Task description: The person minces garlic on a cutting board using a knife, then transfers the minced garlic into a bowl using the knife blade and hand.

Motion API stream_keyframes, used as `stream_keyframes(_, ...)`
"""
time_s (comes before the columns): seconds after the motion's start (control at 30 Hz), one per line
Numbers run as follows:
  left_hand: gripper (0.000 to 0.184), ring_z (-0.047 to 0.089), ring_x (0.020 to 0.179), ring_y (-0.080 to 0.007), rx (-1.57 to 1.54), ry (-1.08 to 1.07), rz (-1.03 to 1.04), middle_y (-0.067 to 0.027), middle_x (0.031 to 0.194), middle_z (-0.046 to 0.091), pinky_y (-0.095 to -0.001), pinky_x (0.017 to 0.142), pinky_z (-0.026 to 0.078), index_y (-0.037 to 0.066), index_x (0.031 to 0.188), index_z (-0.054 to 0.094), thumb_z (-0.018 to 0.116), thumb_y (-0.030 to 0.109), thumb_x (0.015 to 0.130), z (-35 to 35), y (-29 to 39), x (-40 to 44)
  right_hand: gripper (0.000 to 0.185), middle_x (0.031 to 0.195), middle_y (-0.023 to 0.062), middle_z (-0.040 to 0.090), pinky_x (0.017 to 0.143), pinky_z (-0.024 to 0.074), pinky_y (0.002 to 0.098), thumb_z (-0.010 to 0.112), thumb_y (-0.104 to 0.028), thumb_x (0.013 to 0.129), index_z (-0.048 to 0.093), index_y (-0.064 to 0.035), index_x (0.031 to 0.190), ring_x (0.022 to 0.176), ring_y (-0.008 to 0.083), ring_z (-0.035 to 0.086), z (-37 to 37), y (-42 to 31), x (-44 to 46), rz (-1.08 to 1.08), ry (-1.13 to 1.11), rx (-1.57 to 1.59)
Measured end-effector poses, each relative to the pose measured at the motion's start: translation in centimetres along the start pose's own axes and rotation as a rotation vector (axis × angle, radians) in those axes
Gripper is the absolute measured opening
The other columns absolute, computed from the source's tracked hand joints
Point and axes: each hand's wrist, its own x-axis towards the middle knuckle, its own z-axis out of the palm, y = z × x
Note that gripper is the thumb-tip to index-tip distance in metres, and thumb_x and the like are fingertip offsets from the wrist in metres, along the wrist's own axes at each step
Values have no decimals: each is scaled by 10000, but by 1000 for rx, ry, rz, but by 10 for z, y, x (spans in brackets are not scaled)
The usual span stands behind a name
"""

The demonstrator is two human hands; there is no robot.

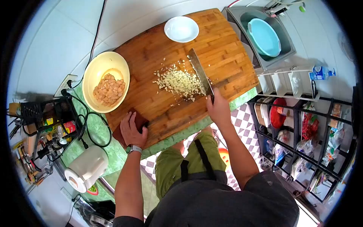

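Note:
My right hand (219, 108) is wrapped round the dark handle of a cleaver (200, 71). The broad blade stands along the right side of a heap of chopped pale garlic (179, 81), touching its edge. This heap lies in the middle of a large wooden cutting board (227, 49). With its fingers spread, my left hand (132, 130) rests on a folded reddish-brown cloth (141, 120) at the board's near left corner. A yellow bowl (87, 81) holding diced raw meat (109, 90) stands just beyond that hand. At the board's far edge sits a white bowl (181, 29).
A sink (289, 47) with a turquoise basin (264, 37) lies at the far right. Below it stands a black rack (298, 151) of packaged goods. On the left, the green counter (113, 159) carries a white kettle (89, 166), a loose black cable (89, 128) and a utensil rack (32, 113).

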Motion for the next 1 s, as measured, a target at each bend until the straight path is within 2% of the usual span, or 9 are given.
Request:
stream_keyframes(0.13, 748, 447, 1440, -374, 20, -7, -20, -164, 1515, 519, -533, 1236, 313, 99, 1465, 532, 714, 203, 747, -1, 4, 2, 191, 781, 257, 678, 693, 512, 615, 610, -195, 990, 486, -67, 1059, 767, 501, 669, 7, 10, 2, -23, -16, -107)
stream_keyframes(0.4, 717, 488, 1379, -397, 38, 53, 53, -168, 1474, 547, -540, 1205, 345, 87, 1445, 550, 693, 209, 753, 5, -1, 3, 216, 785, 237, 695, 690, 526, 612, 605, -225, 991, 488, -76, 1095, 772, 483, 689, 8, -7, -13, -52, -100, -47)
stream_keyframes(0.47, 709, 491, 1373, -397, 40, 66, 62, -167, 1467, 549, -541, 1201, 349, 85, 1442, 553, 686, 212, 757, 5, -1, 2, 206, 801, 245, 696, 681, 529, 613, 602, -240, 998, 499, -81, 1078, 779, 491, 686, -8, -7, -15, 79, -75, -73)
stream_keyframes(0.6, 705, 482, 1387, -397, 22, 66, 70, -165, 1470, 544, -538, 1202, 349, 84, 1442, 552, 684, 217, 762, 4, -1, 3, 215, 806, 267, 697, 672, 531, 615, 605, -258, 999, 540, -101, 1131, 771, 505, 688, -22, 23, -14, 148, 60, -177)
stream_keyframes(0.7, 705, 478, 1394, -398, 22, 60, 56, -167, 1479, 539, -539, 1205, 346, 82, 1442, 552, 689, 223, 765, 3, 0, 2, 240, 811, 270, 701, 678, 539, 607, 614, -257, 994, 550, -98, 1162, 775, 500, 694, -25, 35, -6, 256, 43, -182)
stream_keyframes(0.73, 704, 475, 1398, -398, 18, 49, 41, -168, 1485, 536, -539, 1207, 344, 82, 1442, 552, 690, 228, 767, 3, 0, 2, 245, 815, 262, 706, 680, 547, 599, 620, -244, 991, 547, -77, 1154, 782, 491, 699, -25, 36, -5, 189, 95, -171)
stream_keyframes(0.83, 715, 471, 1404, -400, 29, 63, 54, -184, 1504, 524, -524, 1211, 350, 98, 1466, 538, 681, 152, 767, 3, 1, 2, 259, 822, 256, 711, 681, 553, 587, 635, -228, 981, 540, -59, 1153, 790, 481, 705, -16, 36, -1, 193, 90, -214)
stream_keyframes(0.97, 717, 472, 1402, -399, 15, 63, 53, -181, 1507, 522, -521, 1210, 352, 100, 1473, 535, 679, 151, 772, 1, 2, 0, 259, 819, 253, 706, 680, 546, 592, 635, -217, 982, 528, -66, 1162, 798, 480, 703, -4, 13, -11, 258, 77, -225)
stream_keyframes(1.0, 718, 471, 1403, -398, 11, 52, 49, -180, 1507, 523, -519, 1211, 349, 100, 1476, 533, 680, 150, 775, 0, 3, 0, 240, 815, 257, 696, 675, 536, 592, 630, -218, 991, 529, -70, 1151, 783, 487, 691, 2, 8, -14, 186, 99, -208)
